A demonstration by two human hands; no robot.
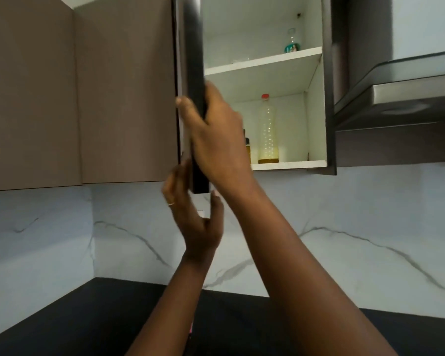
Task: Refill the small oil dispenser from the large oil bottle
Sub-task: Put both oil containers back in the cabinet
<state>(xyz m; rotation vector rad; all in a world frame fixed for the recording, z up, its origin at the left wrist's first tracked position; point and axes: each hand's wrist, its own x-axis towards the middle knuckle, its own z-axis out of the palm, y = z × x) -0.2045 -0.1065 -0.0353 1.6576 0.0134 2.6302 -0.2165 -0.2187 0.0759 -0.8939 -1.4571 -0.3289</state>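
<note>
A tall clear plastic oil bottle [268, 132] with a red cap stands upright on the lower shelf of an open wall cabinet, a little yellow oil at its bottom. To its left a small dark-capped oil dispenser [247, 149] is mostly hidden behind my right hand. My right hand [216, 134] grips the edge of the dark cabinet door [192, 60], thumb on its outer face. My left hand [194, 214] holds the door's bottom corner, fingers on one side and thumb on the other.
A glass bottle with a green label [292, 43] stands on the upper shelf [262, 60]. A steel range hood [401, 98] hangs to the right. Closed brown cabinets [88, 93] are to the left. A black countertop [100, 317] lies below, marble wall behind.
</note>
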